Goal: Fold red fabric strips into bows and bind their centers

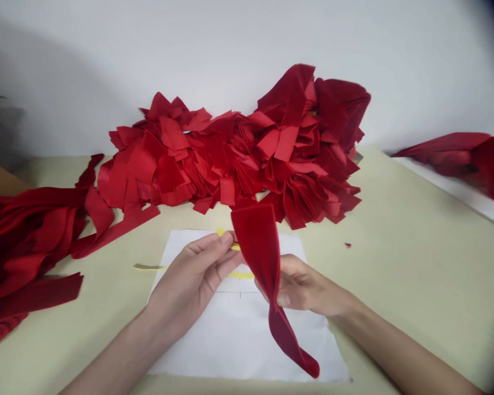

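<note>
Over a white sheet of paper [247,334] with ruled lines, my two hands are close together. Thumb and fingers of my left hand [200,269] are pinched on a thin yellow strip [235,247], whose end pokes out above the thumb. More yellow strip shows beyond the wrist and between the hands; whether it is one piece I cannot tell. My right hand [302,285] is closed on a dark red velvet ribbon [259,241], gathered narrow at the grip. Its broad end stands up and its folded tail hangs toward me. The ribbon hides some fingertips.
Behind the paper lies a large heap of red ribbon pieces [209,159] against the pale wall. Long red velvet strips [28,236] are piled at the left. At the right, more red fabric [473,159] rests on a white surface. A tiny red scrap [348,245] lies on the table.
</note>
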Motion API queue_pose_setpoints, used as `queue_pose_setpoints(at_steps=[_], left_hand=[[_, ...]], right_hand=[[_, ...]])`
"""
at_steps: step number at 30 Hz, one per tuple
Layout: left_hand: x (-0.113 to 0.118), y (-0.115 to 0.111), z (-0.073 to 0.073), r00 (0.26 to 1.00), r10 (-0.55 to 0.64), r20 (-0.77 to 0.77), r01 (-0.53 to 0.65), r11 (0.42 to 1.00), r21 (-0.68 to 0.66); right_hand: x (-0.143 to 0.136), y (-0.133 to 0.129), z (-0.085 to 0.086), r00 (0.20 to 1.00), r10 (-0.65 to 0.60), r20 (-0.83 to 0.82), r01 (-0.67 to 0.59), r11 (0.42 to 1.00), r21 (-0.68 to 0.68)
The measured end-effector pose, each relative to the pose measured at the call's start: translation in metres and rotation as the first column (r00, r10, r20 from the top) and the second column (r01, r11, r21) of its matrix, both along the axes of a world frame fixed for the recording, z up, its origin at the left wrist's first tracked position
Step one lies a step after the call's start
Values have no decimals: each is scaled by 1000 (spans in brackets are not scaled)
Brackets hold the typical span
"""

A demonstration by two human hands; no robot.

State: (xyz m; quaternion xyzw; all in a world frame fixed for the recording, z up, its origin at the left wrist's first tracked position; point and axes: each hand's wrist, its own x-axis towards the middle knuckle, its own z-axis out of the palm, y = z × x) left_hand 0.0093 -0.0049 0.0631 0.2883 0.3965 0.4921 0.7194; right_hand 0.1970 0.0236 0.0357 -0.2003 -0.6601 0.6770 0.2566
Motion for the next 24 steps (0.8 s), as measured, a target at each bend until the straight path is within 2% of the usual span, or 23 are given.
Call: queue_pose_setpoints(at_steps=[3, 5, 7, 8, 10, 12, 13, 14, 15, 16, 17, 18, 19, 20, 22, 24], left_hand=[[-8, 10, -7, 980, 182, 85, -183, 983, 14], [-27, 20, -14, 942, 323, 90, -326, 945, 24], [-49, 30, -22, 910, 409, 61, -411, 911, 30], [-59, 33, -27, 900, 437, 8, -437, 899, 43], [-72, 38, -34, 879, 433, -198, -421, 901, 103], [-74, 37, -38, 749, 519, -413, -467, 855, 226], [-70, 35, -38, 643, 594, -484, -499, 804, 324], [-65, 33, -38, 544, 663, -515, -508, 748, 427], [-58, 30, -37, 472, 704, -531, -469, 710, 525], [-50, 27, -37, 464, 691, -554, -381, 720, 580], [-42, 24, -37, 525, 604, -599, -248, 782, 572], [-34, 21, -37, 621, 423, -660, -79, 871, 485], [-26, 18, -39, 692, 212, -690, 74, 930, 359], [-19, 15, -41, 734, 43, -678, 179, 951, 254], [-7, 10, -47, 793, -132, -595, 274, 949, 156], [1, 6, -52, 856, -169, -489, 271, 952, 145]], right_hand=[[-2, -1, -2, 999, 31, -25, -34, 994, -106], [-2, -1, -4, 1000, -13, 2, 13, 987, -158], [-3, 0, -4, 994, -98, 50, 105, 978, -178], [-3, 0, -4, 987, -138, 81, 150, 972, -179], [-4, 2, -2, 968, -203, 149, 227, 960, -166], [-6, 2, 0, 942, -262, 211, 293, 947, -131], [-6, 3, 1, 926, -295, 236, 325, 940, -101], [-7, 3, 2, 908, -330, 259, 357, 932, -64], [-7, 3, 2, 887, -367, 279, 389, 921, -22], [-8, 3, 1, 866, -401, 299, 414, 910, 21], [-8, 3, 0, 847, -429, 315, 433, 899, 62], [-8, 2, -2, 831, -450, 327, 443, 891, 99], [-8, 2, -3, 819, -463, 338, 445, 885, 133], [-8, 1, -5, 809, -473, 348, 443, 881, 167], [-9, 0, -8, 789, -499, 358, 438, 866, 241], [-10, -2, -9, 776, -527, 346, 432, 844, 318]])
